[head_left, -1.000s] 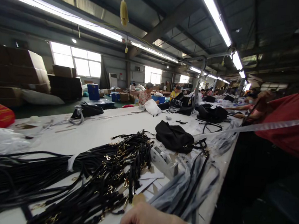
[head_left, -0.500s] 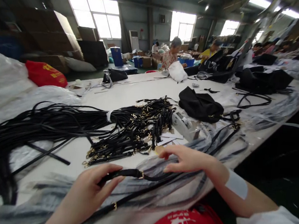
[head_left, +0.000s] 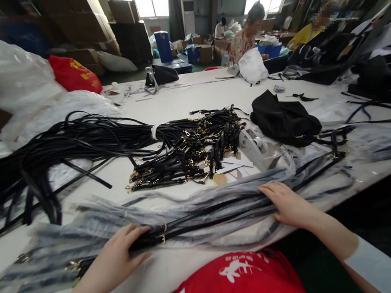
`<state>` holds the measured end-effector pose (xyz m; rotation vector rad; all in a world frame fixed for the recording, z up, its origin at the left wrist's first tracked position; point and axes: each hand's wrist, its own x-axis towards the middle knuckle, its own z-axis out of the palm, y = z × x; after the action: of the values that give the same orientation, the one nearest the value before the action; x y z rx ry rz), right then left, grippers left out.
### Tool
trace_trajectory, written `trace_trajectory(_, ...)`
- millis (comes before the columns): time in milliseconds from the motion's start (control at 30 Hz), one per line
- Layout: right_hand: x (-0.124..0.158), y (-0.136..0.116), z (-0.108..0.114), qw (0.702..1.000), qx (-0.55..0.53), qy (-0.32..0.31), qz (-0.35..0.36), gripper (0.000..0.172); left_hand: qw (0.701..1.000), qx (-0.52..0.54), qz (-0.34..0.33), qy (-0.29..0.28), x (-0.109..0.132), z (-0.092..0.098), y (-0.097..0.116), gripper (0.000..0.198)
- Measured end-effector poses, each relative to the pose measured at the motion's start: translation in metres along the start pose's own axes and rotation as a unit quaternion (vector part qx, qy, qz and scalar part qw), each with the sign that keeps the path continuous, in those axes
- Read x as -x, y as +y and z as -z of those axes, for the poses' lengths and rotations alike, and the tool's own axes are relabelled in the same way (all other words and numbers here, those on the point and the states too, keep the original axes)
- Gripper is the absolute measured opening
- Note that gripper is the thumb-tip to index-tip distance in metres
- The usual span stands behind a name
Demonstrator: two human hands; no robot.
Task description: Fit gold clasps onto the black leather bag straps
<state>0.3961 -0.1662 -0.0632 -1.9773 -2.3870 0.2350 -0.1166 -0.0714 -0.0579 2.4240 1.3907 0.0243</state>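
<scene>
Two black straps (head_left: 188,226) with gold buckles lie side by side over a layer of plastic-wrapped straps (head_left: 106,216) along the table's near edge. Over the straps' left part, just beside the buckles, rests my left hand (head_left: 118,254), its thumb and fingers apart. Farther right, my right hand (head_left: 285,203) lies across the same straps with fingers stretched out and thumb apart. Both palms hide what is beneath them. Gold clasps (head_left: 73,265) show through at the lower left, partly behind my left hand.
Beyond lies a large bundle of black straps (head_left: 106,138) with gold clips, bound by a white band (head_left: 154,131). A tape dispenser (head_left: 256,145), a black bag (head_left: 283,118) and a red bag (head_left: 74,75) are on the table (head_left: 187,92). Several people work farther back.
The strap that was raised in my left hand now lies beside the other one, buckles close together. My right hand has come down onto the straps. The view has tilted downward.
</scene>
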Motion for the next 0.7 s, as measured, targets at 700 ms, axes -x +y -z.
trace_trajectory(700, -0.017, -0.048, -0.007, 0.989, -0.097, 0.068, 0.082, 0.082, 0.994, 0.066, -0.06, 0.071, 0.003, 0.032, 0.063, 0.008)
